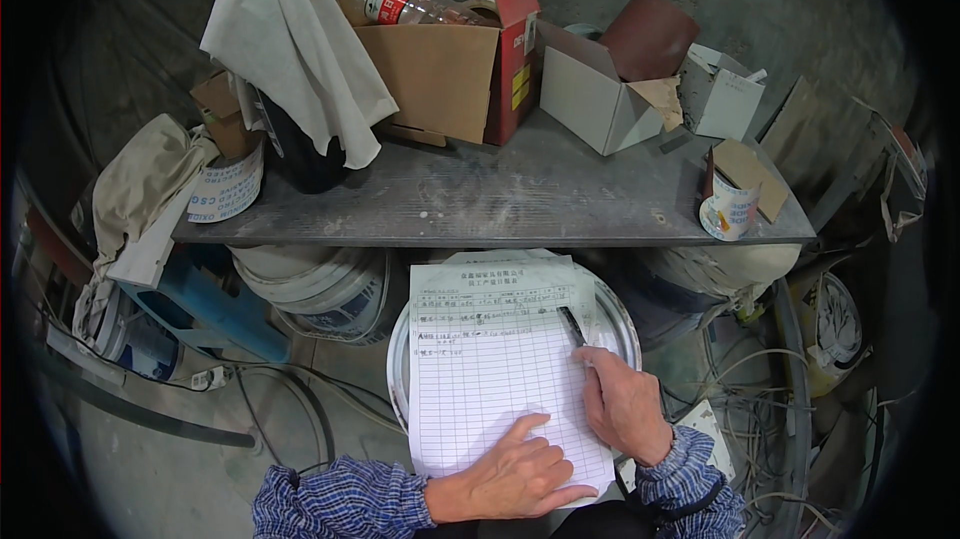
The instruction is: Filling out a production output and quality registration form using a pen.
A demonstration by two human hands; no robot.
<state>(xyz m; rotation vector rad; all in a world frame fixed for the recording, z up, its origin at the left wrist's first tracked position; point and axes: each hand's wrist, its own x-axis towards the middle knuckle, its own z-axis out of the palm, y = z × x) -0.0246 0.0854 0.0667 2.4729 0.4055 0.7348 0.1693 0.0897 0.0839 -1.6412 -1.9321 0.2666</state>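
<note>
A ruled paper form (490,389), its upper rows filled with handwriting, lies on the round white lid of a bucket (400,339). My left hand (512,469) rests across the lower part of the sheet, fingers spread and holding nothing. In my right hand (625,404) is a dark pen (571,325), gripped between thumb and fingers. Its tip points at the upper right of the form, near the written rows; whether it touches the paper I cannot tell. More sheets show beneath the top edge of the form.
Beyond the bucket stands a dusty dark bench (480,204). On it are a cardboard box (430,79) holding a plastic bottle (400,1), a white box (585,104) with a brown sandpaper roll (650,39), and a pale cloth (300,49). Cables (330,394) and a blue stool (215,299) occupy the floor.
</note>
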